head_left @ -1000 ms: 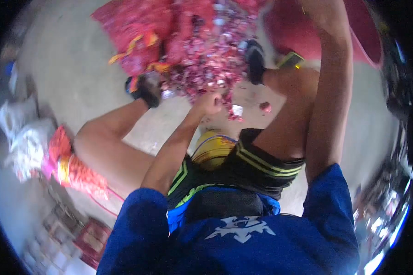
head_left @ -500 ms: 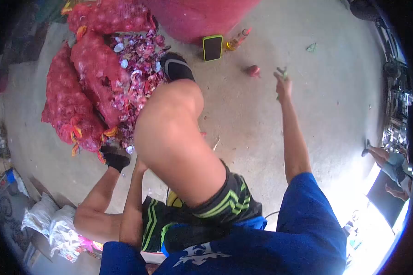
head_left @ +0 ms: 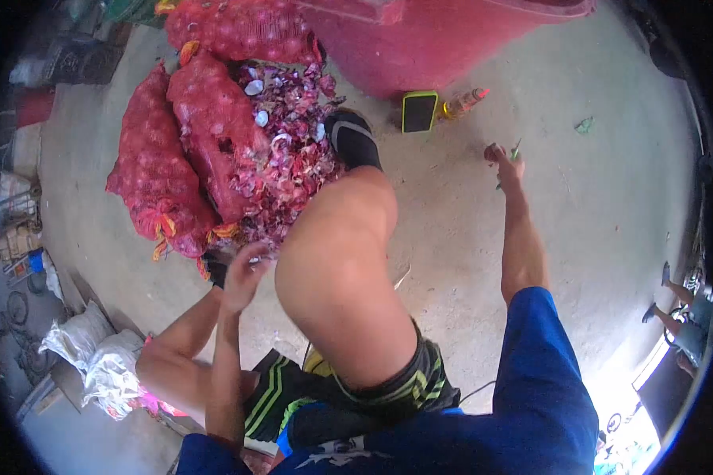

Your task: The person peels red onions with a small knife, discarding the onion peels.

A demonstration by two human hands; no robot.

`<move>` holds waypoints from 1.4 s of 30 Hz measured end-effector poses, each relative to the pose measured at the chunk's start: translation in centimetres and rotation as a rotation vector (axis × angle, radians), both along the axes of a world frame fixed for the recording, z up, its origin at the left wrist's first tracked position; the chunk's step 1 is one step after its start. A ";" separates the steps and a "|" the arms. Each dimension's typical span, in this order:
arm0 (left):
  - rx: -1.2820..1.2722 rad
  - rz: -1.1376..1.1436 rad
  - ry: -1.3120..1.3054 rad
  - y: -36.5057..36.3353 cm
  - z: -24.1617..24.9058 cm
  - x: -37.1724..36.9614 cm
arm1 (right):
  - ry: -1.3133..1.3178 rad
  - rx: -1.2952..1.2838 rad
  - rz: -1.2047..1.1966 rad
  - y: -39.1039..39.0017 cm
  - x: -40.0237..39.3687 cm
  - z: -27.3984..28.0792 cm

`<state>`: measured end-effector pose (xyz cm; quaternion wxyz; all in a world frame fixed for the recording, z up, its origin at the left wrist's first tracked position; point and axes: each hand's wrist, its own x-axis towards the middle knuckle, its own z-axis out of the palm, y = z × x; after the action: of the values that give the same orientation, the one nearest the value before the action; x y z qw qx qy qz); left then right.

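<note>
out on the bare floor to my right, my right hand (head_left: 501, 158) pinches a small onion (head_left: 493, 150), firm but papery-slick, best held round its middle; my left hand (head_left: 244, 273) hangs half-curled, holding nothing, beside the onion peel pile (head_left: 289, 154).

Raised knee (head_left: 337, 261) is hiding part of the peel pile (head_left: 289, 150). Right hand (head_left: 503, 162) is gripping something small, too blurred to identify. Red tub (head_left: 451, 39) is getting cut off by the top edge.
</note>
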<state>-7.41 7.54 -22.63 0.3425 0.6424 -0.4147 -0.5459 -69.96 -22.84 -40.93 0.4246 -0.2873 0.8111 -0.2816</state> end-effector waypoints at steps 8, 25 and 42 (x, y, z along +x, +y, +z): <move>-0.246 0.060 -0.083 -9.1 17.8 -3.7 | -0.947 -0.296 -0.214 9.2 6.0 16.4; -0.233 0.476 0.856 -6.1 26.3 3.1 | -0.263 -1.003 1.429 7.4 47.4 48.7; -0.593 0.875 0.921 -3.9 25.5 8.8 | -0.311 -1.141 1.713 13.9 56.8 47.2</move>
<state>1.35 3.60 2.90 0.8325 0.3330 -0.0621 -0.4384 -13.11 -8.99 6.28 0.3831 -0.8858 0.0181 -0.2613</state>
